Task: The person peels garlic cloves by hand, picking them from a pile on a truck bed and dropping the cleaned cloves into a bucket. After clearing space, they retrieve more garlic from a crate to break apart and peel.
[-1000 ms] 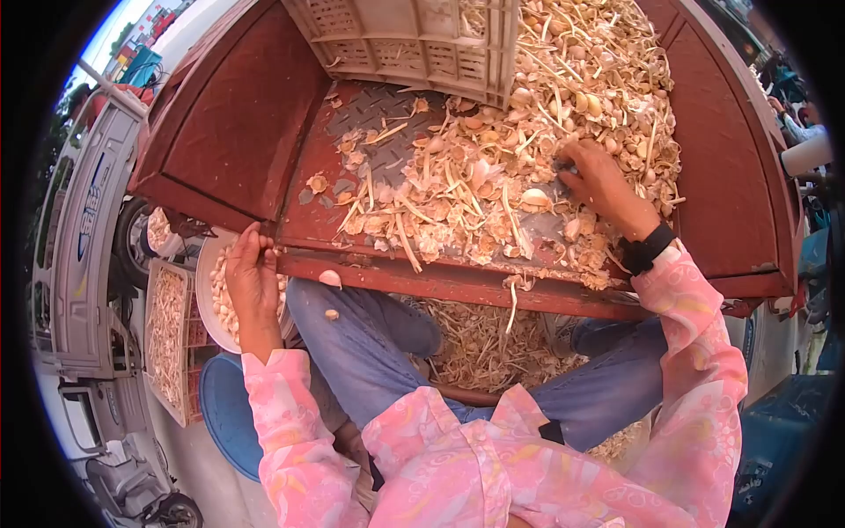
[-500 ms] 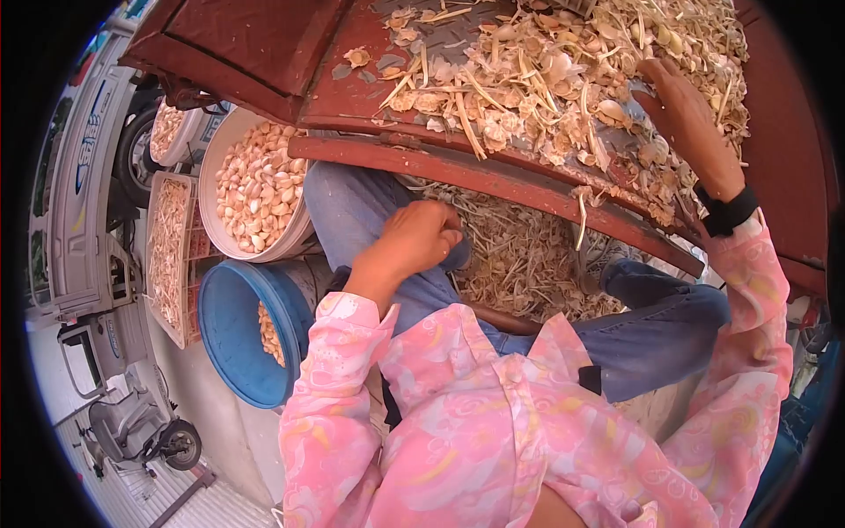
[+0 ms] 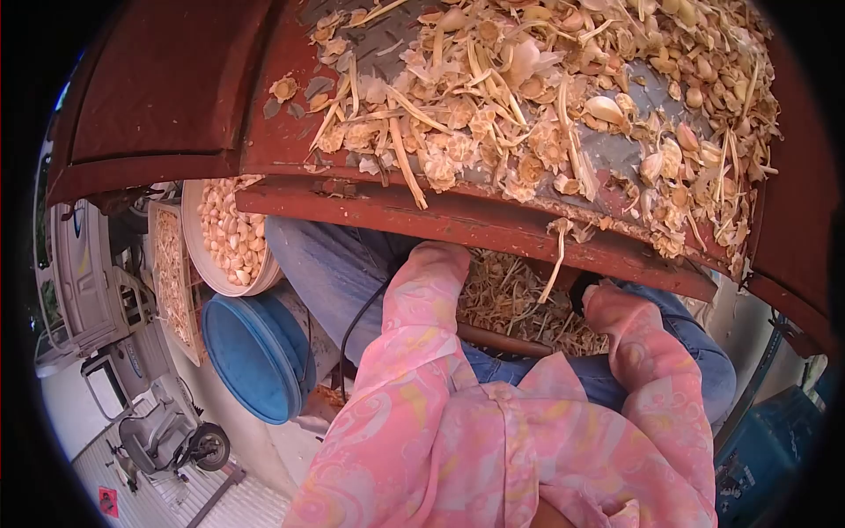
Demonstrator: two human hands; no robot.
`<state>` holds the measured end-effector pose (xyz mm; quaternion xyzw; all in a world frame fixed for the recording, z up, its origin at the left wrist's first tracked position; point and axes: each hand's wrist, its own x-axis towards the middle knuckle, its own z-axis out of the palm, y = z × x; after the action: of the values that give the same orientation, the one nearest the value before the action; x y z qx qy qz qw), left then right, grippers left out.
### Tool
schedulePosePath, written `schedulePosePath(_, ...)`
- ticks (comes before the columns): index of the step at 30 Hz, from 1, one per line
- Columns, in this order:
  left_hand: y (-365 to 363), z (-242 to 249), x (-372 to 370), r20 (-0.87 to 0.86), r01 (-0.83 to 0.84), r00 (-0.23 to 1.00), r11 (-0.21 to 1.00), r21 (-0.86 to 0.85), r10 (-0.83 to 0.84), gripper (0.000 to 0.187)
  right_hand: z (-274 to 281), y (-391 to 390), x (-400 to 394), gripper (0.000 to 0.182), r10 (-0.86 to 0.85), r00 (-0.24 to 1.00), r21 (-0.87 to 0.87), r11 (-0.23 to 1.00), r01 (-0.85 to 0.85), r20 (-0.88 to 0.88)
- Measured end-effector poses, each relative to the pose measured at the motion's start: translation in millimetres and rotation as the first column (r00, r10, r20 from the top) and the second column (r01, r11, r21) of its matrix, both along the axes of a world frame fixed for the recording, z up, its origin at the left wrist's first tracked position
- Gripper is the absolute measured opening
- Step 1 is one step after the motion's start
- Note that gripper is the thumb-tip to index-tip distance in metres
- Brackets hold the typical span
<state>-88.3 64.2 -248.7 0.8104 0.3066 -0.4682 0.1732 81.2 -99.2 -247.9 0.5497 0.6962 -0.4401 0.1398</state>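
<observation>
Both hands are hidden under the red truck-bed edge (image 3: pixel 458 224); grip cannot be told. White bucket (image 3: pixel 201 264) part-filled with garlic cloves (image 3: pixel 224 233); husk-strewn garlic pile (image 3: pixel 563 106) left unsorted.

Both hands are hidden under the red metal edge (image 3: pixel 458 220) of the truck bed; only the pink sleeves (image 3: pixel 422 317) reach in there. On the bed lies a big heap of garlic skins and stalks (image 3: pixel 528 114). Below the edge, between the knees in blue jeans (image 3: pixel 326 264), more dry stalks (image 3: pixel 510 304) lie. At the left stand a white bucket of peeled cloves (image 3: pixel 229 233) and a blue bucket (image 3: pixel 251 352).
</observation>
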Motion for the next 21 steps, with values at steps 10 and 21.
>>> schedulePosePath(10,0,-46,32,0.032,-0.092,0.995,0.996,-0.012,0.092,0.019,-36,-32,28,0.019,0.040,0.995,-0.048,0.998,-0.036,0.090)
schedulePosePath(21,23,-50,15,0.056,-0.130,0.990,0.991,-0.030,0.131,0.018,-22,-41,21,0.018,0.061,0.995,0.003,0.998,-0.061,0.078)
